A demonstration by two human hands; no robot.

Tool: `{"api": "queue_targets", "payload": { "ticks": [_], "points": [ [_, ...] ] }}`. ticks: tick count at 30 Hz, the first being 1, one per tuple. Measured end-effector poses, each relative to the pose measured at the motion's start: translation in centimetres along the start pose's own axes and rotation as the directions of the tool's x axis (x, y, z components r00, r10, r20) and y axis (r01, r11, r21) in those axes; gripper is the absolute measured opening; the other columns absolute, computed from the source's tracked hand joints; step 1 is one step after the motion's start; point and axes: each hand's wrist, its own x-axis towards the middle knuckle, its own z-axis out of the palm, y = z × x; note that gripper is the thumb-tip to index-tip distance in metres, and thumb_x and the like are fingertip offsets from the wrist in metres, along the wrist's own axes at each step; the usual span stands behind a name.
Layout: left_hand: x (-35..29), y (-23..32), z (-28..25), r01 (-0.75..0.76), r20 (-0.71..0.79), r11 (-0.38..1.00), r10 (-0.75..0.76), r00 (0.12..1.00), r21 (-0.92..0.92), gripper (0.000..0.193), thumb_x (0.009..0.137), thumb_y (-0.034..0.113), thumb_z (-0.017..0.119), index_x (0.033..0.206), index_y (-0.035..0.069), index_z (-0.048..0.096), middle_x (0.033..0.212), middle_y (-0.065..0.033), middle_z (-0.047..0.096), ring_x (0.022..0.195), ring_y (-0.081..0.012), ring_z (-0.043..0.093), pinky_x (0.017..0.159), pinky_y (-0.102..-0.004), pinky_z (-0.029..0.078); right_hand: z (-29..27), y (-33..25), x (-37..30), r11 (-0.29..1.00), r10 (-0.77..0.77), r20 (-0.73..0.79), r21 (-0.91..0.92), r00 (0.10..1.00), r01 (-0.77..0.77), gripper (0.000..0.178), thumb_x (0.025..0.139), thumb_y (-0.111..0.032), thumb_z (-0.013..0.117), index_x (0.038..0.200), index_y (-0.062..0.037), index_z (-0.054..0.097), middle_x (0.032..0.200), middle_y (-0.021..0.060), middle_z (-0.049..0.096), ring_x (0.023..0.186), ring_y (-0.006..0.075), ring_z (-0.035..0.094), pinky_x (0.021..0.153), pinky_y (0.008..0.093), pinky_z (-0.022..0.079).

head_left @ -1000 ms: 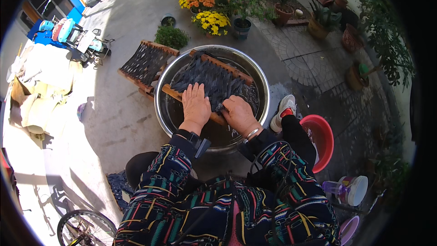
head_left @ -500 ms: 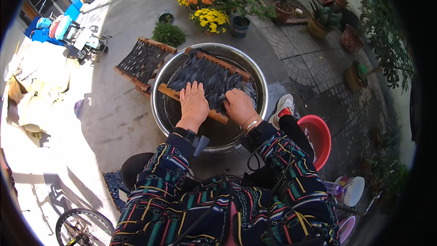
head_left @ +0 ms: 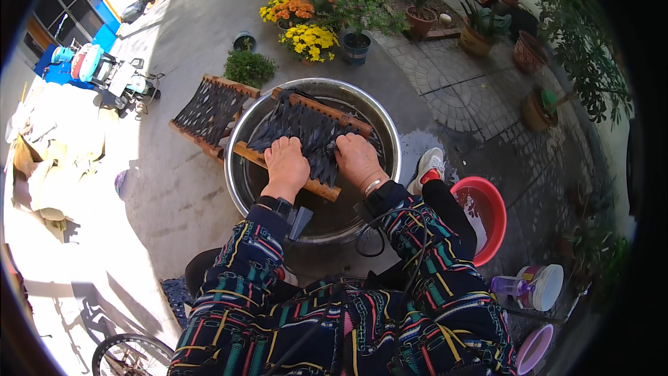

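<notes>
A large round metal basin [head_left: 387,200] holds dark water and a wooden-framed folding stool [head_left: 319,189], which lies tilted across it. Black and grey strips are woven into the stool's seat [head_left: 300,120]. My left hand [head_left: 287,167] is closed over the seat's near wooden bar, fingers bent together onto the strips. To its right, my right hand [head_left: 360,160] is closed in a fist against the right side of the seat. Its fingertips are hidden, so what it grips cannot be made out. A second woven stool [head_left: 212,108] stands just left of the basin.
A red tub [head_left: 502,219] with some liquid stands at my right, beside my shoe [head_left: 430,166]. Beyond the basin are a leafy pot plant [head_left: 250,67] and yellow flowers [head_left: 309,42]. A white bucket [head_left: 550,287] lies farther right. A bicycle wheel [head_left: 132,356] shows lower left.
My left hand has gone from lying flat with fingers spread to bent over the bar. My right hand has shifted slightly up along the seat. The whole view has moved a little.
</notes>
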Motion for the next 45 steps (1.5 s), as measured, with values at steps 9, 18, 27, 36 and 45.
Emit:
{"api": "queue_targets", "payload": {
  "ticks": [9, 18, 27, 36, 45],
  "points": [
    [-0.2, -0.3, 1.9, -0.056, -0.172, 0.998, 0.062, 0.983, 0.038, 0.032, 0.079, 0.004, 0.058, 0.111, 0.007, 0.058, 0.118, -0.0118, 0.058, 0.12, -0.0322, 0.05, 0.103, -0.0456, 0.036, -0.4, -0.3, -2.2, 0.966, -0.031, 0.192, 0.257, 0.981, -0.019, 0.016, 0.083, -0.015, 0.07, 0.089, -0.0054, 0.059, 0.088, 0.0156, 0.062, 0.089, 0.0386, 0.063, 0.078, 0.048, 0.052],
    [-0.2, -0.3, 1.3, -0.064, -0.134, 0.998, 0.067, 0.989, 0.023, 0.033, 0.08, 0.006, 0.061, 0.113, 0.005, 0.058, 0.129, -0.0157, 0.056, 0.126, -0.0346, 0.047, 0.107, -0.0465, 0.033, 0.4, 0.0, -2.1, 0.937, 0.195, 0.202, 0.25, 0.96, -0.244, 0.02, 0.085, -0.018, 0.07, 0.092, -0.0041, 0.058, 0.09, 0.0177, 0.062, 0.09, 0.0416, 0.062, 0.08, 0.0518, 0.05],
    [-0.1, -0.4, 1.3, -0.071, -0.154, 0.997, 0.071, 0.986, 0.004, 0.032, 0.079, 0.003, 0.057, 0.11, 0.006, 0.059, 0.118, -0.0125, 0.058, 0.119, -0.0326, 0.051, 0.103, -0.0448, 0.037, -0.6, 0.8, -0.2, 0.998, 0.032, -0.073, 0.049, 0.997, -0.028, 0.014, 0.085, -0.014, 0.067, 0.091, -0.0073, 0.057, 0.087, 0.0135, 0.061, 0.086, 0.0372, 0.061, 0.074, 0.0479, 0.052],
    [0.0, -0.3, 1.4, -0.036, -0.091, 0.999, 0.038, 0.995, 0.033, 0.034, 0.081, 0.006, 0.061, 0.115, 0.006, 0.06, 0.126, -0.0135, 0.057, 0.123, -0.0331, 0.049, 0.107, -0.0455, 0.034, -0.4, 0.6, -2.5, 0.988, -0.013, 0.069, 0.156, 0.997, 0.002, 0.012, 0.085, -0.013, 0.067, 0.089, -0.0071, 0.057, 0.087, 0.0137, 0.061, 0.088, 0.0362, 0.062, 0.077, 0.0486, 0.051],
    [0.0, -0.3, 1.5, -0.036, -0.106, 0.999, 0.038, 0.994, 0.017, 0.036, 0.081, 0.004, 0.06, 0.117, 0.006, 0.06, 0.127, -0.0137, 0.057, 0.125, -0.0329, 0.048, 0.109, -0.0457, 0.034, -0.7, 2.2, -1.4, 0.859, 0.314, -0.187, 0.473, 0.931, -0.195, 0.023, 0.084, -0.016, 0.073, 0.104, -0.0054, 0.068, 0.098, 0.0156, 0.063, 0.095, 0.0366, 0.061, 0.084, 0.0441, 0.05]
  ]
}}
